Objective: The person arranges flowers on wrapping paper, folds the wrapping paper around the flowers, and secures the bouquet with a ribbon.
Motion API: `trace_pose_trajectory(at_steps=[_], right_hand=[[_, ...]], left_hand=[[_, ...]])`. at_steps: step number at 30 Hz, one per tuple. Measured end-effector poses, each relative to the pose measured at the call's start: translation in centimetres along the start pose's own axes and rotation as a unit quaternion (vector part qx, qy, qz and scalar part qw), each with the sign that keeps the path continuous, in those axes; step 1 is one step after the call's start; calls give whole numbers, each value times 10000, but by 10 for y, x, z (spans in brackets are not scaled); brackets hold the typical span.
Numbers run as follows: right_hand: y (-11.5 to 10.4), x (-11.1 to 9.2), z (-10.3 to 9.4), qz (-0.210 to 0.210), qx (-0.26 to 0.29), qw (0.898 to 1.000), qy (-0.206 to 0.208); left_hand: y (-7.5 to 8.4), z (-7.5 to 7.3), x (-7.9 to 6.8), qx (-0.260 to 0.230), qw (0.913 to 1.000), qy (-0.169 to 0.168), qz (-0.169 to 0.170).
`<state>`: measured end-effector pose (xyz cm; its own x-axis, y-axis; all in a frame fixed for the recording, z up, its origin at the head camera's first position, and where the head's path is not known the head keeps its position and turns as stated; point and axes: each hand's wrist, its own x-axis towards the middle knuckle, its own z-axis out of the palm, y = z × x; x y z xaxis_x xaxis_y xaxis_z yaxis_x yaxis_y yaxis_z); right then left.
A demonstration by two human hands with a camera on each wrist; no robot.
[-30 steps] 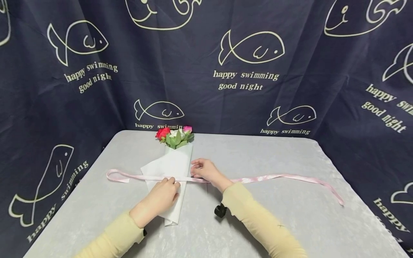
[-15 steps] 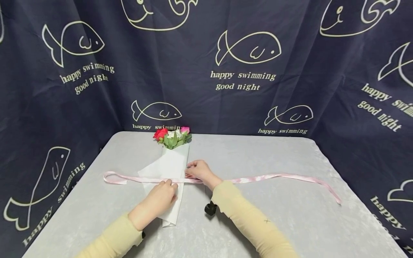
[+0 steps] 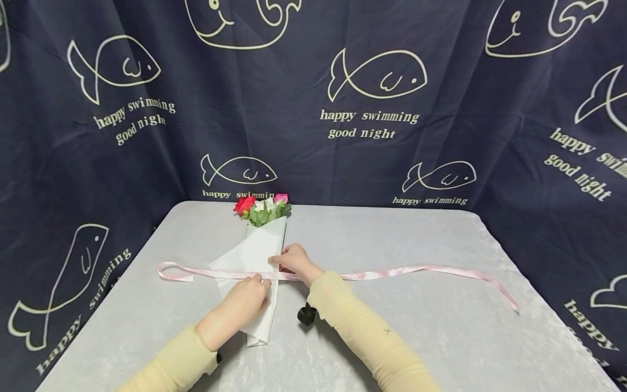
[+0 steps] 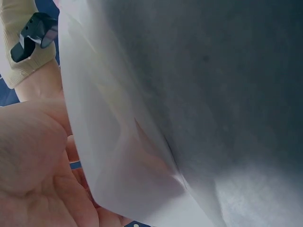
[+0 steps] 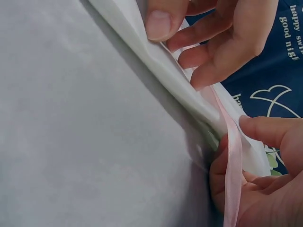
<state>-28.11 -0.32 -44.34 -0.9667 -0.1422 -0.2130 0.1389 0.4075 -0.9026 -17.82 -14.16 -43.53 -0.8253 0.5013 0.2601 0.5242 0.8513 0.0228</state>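
Note:
A bouquet of red, white and pink roses [image 3: 264,209], wrapped in white paper [image 3: 254,250], lies on the table. A pink ribbon [image 3: 382,274] runs across the paper and out to both sides. My left hand [image 3: 245,296] rests on the wrapping just below the ribbon; in the right wrist view its thumb and bent fingers touch the paper. My right hand [image 3: 296,261] pinches the wrapping's right edge, thumb on top, as the right wrist view shows. Ribbon [image 5: 232,161] passes over that hand's fingers. In the left wrist view, a paper flap [image 4: 132,123] hides the left fingertips.
The table [image 3: 416,337] has a pale grey cover. Dark blue curtains [image 3: 303,136] with fish drawings surround it. The ribbon's left end loops back near the table's left side; its right end [image 3: 514,305] reaches toward the right edge.
My right hand has moved left from beside the bouquet onto the wrapping's right edge, which it now pinches. The left hand and the ribbon have stayed about where they were.

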Motion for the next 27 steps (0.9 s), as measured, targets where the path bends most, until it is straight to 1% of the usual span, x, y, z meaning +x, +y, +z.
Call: trace_pose_trajectory(at_steps=[7, 11, 13, 15, 17, 19, 22, 24, 27], right_hand=[[-1, 5, 3, 44, -254, 9997, 4], [-2, 7, 4, -105, -473, 9987, 127], [-2, 7, 5, -177, -462, 9985, 213], [-3, 6, 5, -200, -303, 9990, 248], [-2, 6, 5, -127, 45, 9997, 190], [-1, 6, 5, 49, 458, 9989, 94], [0, 6, 4, 349, 1008, 9943, -57], [1, 6, 4, 464, 1141, 9923, -96], [2, 7, 5, 449, 1144, 9923, -145]], left_hand=[[0, 0, -1, -24, 10000, 15, -3], [0, 0, -1, 31, 10000, 43, 29], [-1, -1, 0, 44, 10000, 71, 48], [0, -2, 1, 72, 9999, 80, 64], [0, -2, 1, 76, 9999, 76, 65], [0, -3, 2, 78, 9999, 62, 61], [0, -3, 2, 88, 9999, 41, 55], [-1, -3, 2, 80, 9999, 50, 57], [-1, -2, 2, 66, 9999, 64, 71]])
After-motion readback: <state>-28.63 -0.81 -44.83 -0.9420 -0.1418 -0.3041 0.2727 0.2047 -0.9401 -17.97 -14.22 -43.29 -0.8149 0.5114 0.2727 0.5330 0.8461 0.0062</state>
